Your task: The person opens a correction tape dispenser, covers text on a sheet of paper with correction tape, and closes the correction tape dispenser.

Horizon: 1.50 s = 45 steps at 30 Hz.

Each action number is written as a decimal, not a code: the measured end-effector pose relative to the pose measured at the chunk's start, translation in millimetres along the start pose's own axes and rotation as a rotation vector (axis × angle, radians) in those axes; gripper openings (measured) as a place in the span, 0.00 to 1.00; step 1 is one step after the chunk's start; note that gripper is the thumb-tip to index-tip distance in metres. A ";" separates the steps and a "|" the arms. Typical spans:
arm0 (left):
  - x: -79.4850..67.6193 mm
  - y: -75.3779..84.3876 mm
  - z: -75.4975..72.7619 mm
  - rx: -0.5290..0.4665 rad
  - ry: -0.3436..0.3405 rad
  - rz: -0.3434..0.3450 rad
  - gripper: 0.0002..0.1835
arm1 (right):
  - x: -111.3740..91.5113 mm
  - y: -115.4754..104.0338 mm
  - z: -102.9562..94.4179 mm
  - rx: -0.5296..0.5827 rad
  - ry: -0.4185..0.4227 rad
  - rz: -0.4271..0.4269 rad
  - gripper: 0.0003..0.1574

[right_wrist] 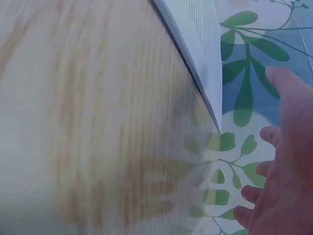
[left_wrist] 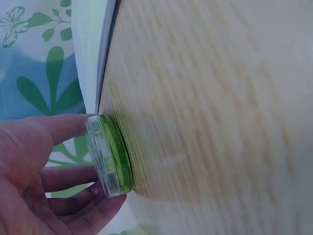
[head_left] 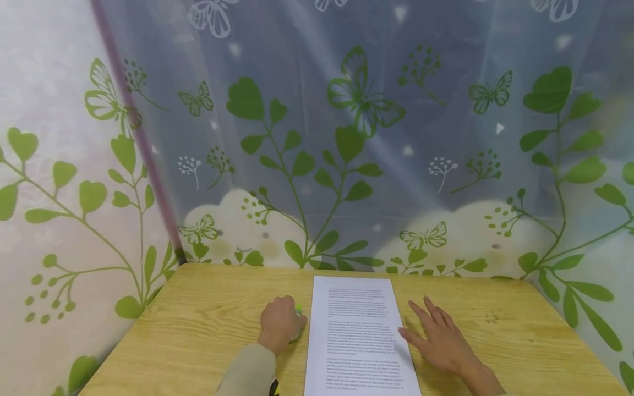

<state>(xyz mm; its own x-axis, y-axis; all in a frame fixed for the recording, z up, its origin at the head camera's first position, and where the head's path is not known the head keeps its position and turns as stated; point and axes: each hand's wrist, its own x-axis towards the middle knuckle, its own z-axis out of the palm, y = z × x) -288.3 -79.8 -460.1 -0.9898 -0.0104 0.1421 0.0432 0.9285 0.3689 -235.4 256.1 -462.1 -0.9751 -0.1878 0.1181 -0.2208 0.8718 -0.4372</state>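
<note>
My left hand (head_left: 280, 323) is at the left side of a stack of printed paper (head_left: 353, 335). Its thumb and fingers grip a small round plastic case (left_wrist: 111, 156), clear on one side and green on the other. In the left wrist view the green side faces the tabletop, close over it or on it. Most of the case is hidden behind the hand in the head view. My right hand (head_left: 440, 342), fingers spread and holding nothing, hovers by the right edge of the stack, thumb tip overlapping that edge in the head view.
The wooden table (head_left: 208, 308) extends to both sides of the paper. Behind it and at the sides hang curtains (head_left: 307, 165) printed with green leaves and butterflies. The stack has a visible thickness along its edge in both wrist views.
</note>
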 end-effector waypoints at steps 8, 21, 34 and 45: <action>4.9 1.0 -4.1 -0.019 -0.013 -0.001 0.19 | 0.5 1.8 0.9 0.020 -0.014 0.005 0.48; 21.6 -8.1 -34.4 -0.344 0.006 0.009 0.28 | -0.4 4.6 -2.4 0.001 0.041 -0.015 0.46; 23.9 8.4 -43.0 -1.366 -0.081 -0.329 0.21 | 4.8 -5.5 -5.2 0.178 0.058 0.068 0.45; 7.8 36.7 -23.3 -1.767 -0.240 -0.436 0.19 | 12.2 -21.8 3.3 0.501 0.094 0.176 0.48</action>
<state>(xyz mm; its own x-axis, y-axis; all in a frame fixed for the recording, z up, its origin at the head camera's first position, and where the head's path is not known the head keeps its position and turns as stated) -291.3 -54.4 -424.0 -0.9574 0.0792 -0.2776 -0.2734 -0.5574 0.7839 -242.5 233.3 -454.0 -0.9973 0.0029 0.0740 -0.0598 0.5597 -0.8265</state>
